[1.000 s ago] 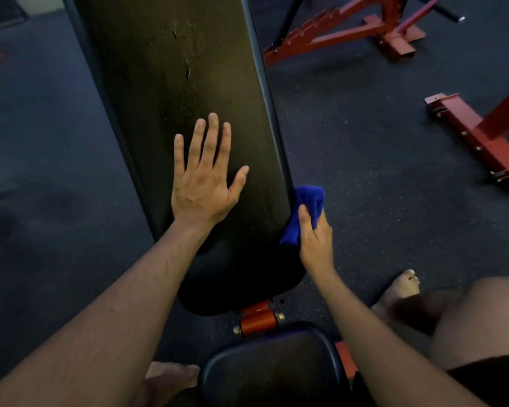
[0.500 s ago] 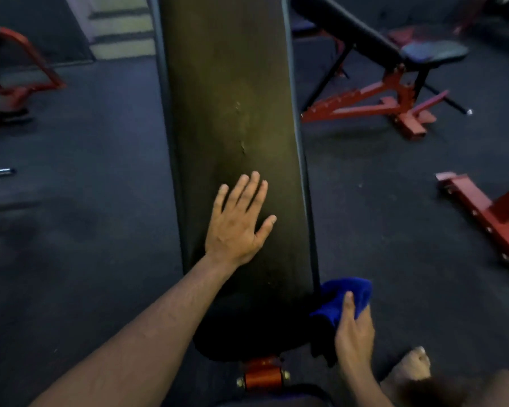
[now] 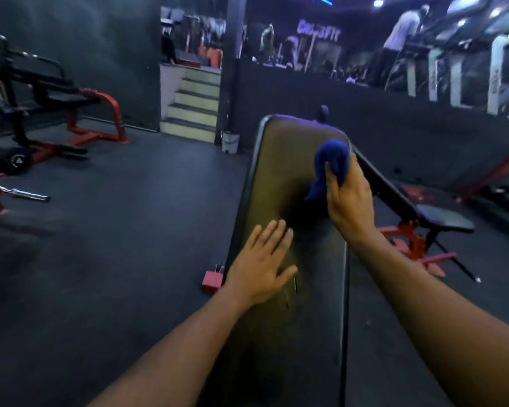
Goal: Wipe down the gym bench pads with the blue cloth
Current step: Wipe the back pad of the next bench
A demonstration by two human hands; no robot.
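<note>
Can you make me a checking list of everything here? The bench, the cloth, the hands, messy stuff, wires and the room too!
Surface: long dark bench pad, cracked near the left hand.
Job's things: blue cloth, bunched, near the pad's far end.
Clutter: small red block on the floor beside the bench; barbell at left.
Hands: left hand rests flat on the pad, fingers straight; right hand grips the cloth.
Cables: nothing seen.
Surroundings: dark gym floor, steps, red-framed machines, white bucket, second bench at right.
</note>
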